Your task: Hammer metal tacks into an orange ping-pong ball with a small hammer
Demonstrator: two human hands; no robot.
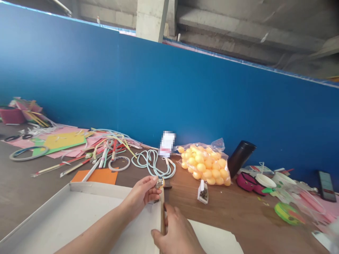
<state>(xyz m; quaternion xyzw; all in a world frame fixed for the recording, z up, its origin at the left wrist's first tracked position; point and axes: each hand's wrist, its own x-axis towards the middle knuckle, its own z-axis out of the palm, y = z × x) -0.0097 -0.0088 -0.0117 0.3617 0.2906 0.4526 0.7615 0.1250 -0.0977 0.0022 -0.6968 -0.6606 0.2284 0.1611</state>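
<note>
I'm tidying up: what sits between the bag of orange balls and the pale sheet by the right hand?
In the head view, a small open box of what look like screws sits between the bag and the sheet.

- Partition: plain blue
- Tabletop: brown, faint wood grain
- Shallow box: off-white, unpatterned
- Held piece: shiny silver, orange-yellow edge
- Paper sheets: yellow, green, pink, plus one orange
- Looped cord: pale blue
- Balls: orange-yellow, in clear plastic bag
- Bottle: solid black
- Pouch: magenta, dark trim
- Round dispenser: lime green and yellow, reddish patch
- Small carton: white, dark brownish bits inside
- Phone: dark edges, greyish-teal screen
- Pillar: pale grey
</note>
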